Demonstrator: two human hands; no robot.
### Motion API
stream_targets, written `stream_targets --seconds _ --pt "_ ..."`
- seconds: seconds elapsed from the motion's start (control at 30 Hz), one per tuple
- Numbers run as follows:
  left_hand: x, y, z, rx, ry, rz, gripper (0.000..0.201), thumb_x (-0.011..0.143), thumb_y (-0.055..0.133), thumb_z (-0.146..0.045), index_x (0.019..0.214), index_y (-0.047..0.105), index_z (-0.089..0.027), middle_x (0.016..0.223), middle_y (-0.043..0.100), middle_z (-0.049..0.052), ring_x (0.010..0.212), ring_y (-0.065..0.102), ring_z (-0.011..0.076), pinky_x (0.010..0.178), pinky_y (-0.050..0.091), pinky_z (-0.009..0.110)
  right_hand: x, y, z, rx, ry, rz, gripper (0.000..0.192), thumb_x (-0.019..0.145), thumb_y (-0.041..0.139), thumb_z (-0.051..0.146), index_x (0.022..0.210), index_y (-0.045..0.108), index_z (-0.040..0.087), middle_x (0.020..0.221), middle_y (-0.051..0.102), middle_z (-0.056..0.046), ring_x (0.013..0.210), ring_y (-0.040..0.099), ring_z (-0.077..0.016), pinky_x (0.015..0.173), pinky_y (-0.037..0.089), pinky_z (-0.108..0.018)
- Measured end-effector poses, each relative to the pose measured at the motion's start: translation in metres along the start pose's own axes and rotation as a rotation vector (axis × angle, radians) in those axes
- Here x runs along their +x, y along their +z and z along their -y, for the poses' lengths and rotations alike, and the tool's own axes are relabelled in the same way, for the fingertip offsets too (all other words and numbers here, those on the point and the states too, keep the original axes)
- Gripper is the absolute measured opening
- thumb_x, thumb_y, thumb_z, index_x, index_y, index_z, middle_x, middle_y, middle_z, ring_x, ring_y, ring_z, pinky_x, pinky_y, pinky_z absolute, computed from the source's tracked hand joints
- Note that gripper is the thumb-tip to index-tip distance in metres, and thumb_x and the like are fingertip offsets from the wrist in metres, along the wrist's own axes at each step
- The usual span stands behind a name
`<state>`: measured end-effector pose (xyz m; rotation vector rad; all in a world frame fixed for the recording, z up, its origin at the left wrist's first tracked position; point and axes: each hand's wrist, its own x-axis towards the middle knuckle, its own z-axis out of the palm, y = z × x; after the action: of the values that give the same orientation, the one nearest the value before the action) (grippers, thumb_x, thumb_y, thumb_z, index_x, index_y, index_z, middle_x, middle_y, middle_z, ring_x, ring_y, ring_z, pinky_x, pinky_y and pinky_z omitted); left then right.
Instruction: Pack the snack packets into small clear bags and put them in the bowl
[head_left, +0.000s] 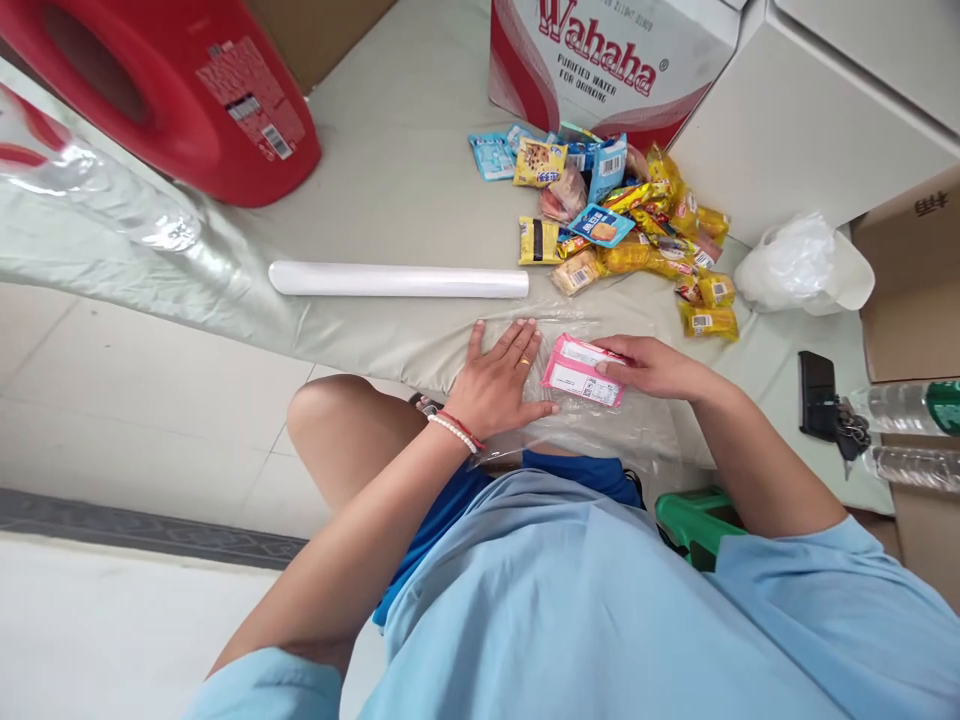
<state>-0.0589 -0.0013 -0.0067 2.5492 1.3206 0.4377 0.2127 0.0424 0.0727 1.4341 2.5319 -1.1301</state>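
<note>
My left hand (504, 378) lies flat with its fingers spread, pressing on a sheet of clear plastic film (637, 440) near the edge of the cloth-covered surface. In my right hand (645, 366) is a small pink and white packet (581, 370) with a printed label and a code on it. The thumb rests on top of the packet, while the other fingers are partly hidden along its far side. The packet lies over the film, just right of my left hand. Beyond both hands lies a white roll (397, 280), stretched sideways.
A pile of wrapped snacks (637, 225) sits in front of a Wahaha carton (600, 60). A red jug (187, 100) and a clear bottle (112, 190) are at left. At right are a white plastic bag (795, 265), a phone (817, 395), keys (851, 430) and a green stool (697, 520).
</note>
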Motion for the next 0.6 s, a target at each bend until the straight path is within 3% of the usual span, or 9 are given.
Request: stream_targets --seconds 0.13,0.27,0.6 --pt "0.0 0.0 0.001 0.002 -0.004 0.022 0.097 0.091 0.051 -0.074 0.163 0.034 -0.011 0.17 0.031 0.02 0.157 0.03 0.0389 0.129 -0.001 0.066 -0.002 0.016 -0.001 -0.297 -0.013 -0.217 0.06 0.099 0.053 0.055 0.143 0.064 0.016 0.142 0.061 -0.019 0.132 0.052 -0.0374 0.113 0.04 -0.054" --pt "0.0 0.001 0.002 -0.007 0.001 0.028 0.096 0.093 0.05 -0.074 0.163 0.034 -0.011 0.17 0.03 0.021 0.157 0.029 0.0399 0.129 -0.002 0.066 -0.009 0.032 0.011 -0.365 -0.036 -0.195 0.083 0.09 0.066 0.061 0.158 0.044 0.018 0.153 0.052 -0.018 0.138 0.043 -0.0402 0.112 0.04 -0.054" --pt "0.001 -0.002 0.001 -0.05 0.002 0.019 0.098 0.089 0.057 -0.074 0.161 0.036 -0.011 0.168 0.033 0.023 0.156 0.031 0.0414 0.127 0.0 0.068 -0.015 0.049 0.006 -0.441 0.066 -0.29 0.072 0.091 0.065 0.046 0.153 0.047 0.012 0.138 0.06 -0.021 0.122 0.051 -0.0415 0.1 0.047 -0.055"
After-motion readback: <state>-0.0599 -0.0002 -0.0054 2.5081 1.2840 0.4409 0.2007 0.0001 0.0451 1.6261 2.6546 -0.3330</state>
